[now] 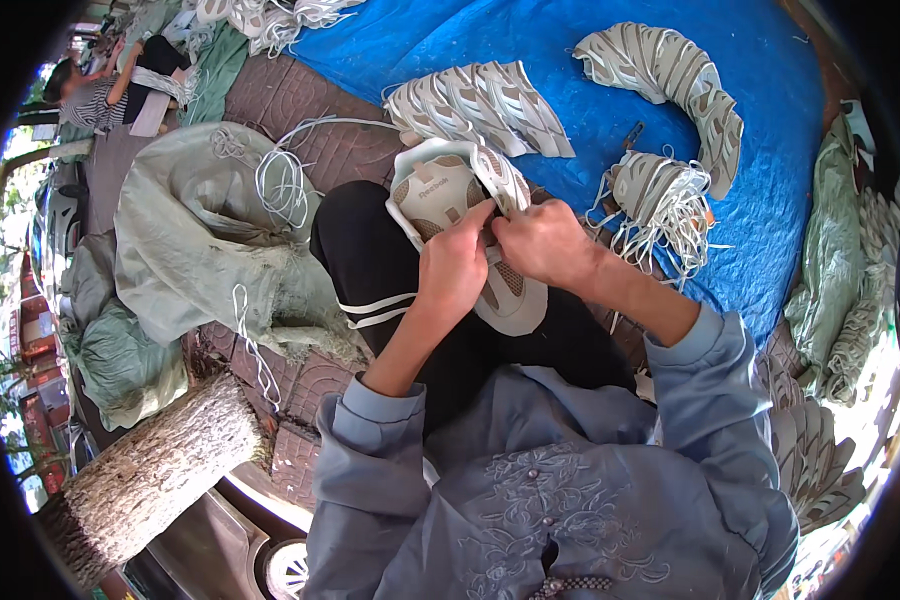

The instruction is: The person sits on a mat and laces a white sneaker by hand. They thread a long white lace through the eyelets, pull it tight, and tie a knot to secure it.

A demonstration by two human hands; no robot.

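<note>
Over the person's lap (pixel 580 345) in the head view, just beyond the near left edge of the blue tarp (pixel 550 40), sits a pale shoe upper (pixel 432 190). Fingers of the left hand (pixel 455 262) and right hand (pixel 545 240) pinch its side edge, though exactly what they grip is hidden. Steadying one side while working the other close to the edge should prevent creasing.

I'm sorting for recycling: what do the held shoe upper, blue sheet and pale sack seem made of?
Shoe upper: probably smooth synthetic leather; dotted brown patches suggest mesh.
Blue sheet: likely plastic, slightly glossy, with creases.
Pale sack: perhaps dull woven plastic; its edge looks frayed.
</note>
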